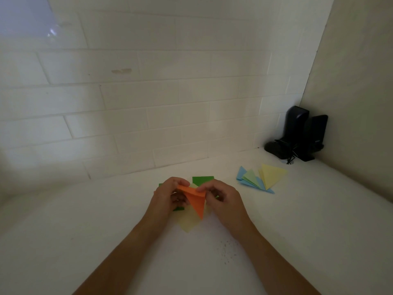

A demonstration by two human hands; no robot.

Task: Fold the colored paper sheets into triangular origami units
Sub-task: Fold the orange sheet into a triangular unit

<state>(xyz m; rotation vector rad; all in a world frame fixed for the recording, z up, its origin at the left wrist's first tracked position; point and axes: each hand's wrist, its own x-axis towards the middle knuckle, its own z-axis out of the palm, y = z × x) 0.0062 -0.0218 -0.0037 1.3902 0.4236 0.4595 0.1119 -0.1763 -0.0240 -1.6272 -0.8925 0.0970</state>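
Note:
An orange paper [196, 201], folded into a narrow triangle with its tip toward me, is held just above the white table. My left hand [168, 194] pinches its upper left corner. Its upper right edge is pinched by my right hand [221, 196]. Under my hands lie flat sheets: a pale yellow sheet [189, 223] and dark green sheets [202, 179]. To the right rests a pile of folded triangular units [260, 177] in blue, light green and yellow.
The white table [297, 231] meets a white tiled wall [148, 103] at the back and a plain wall on the right. A black device with a cable [297, 135] stands in the far right corner. Dark specks lie near my right forearm.

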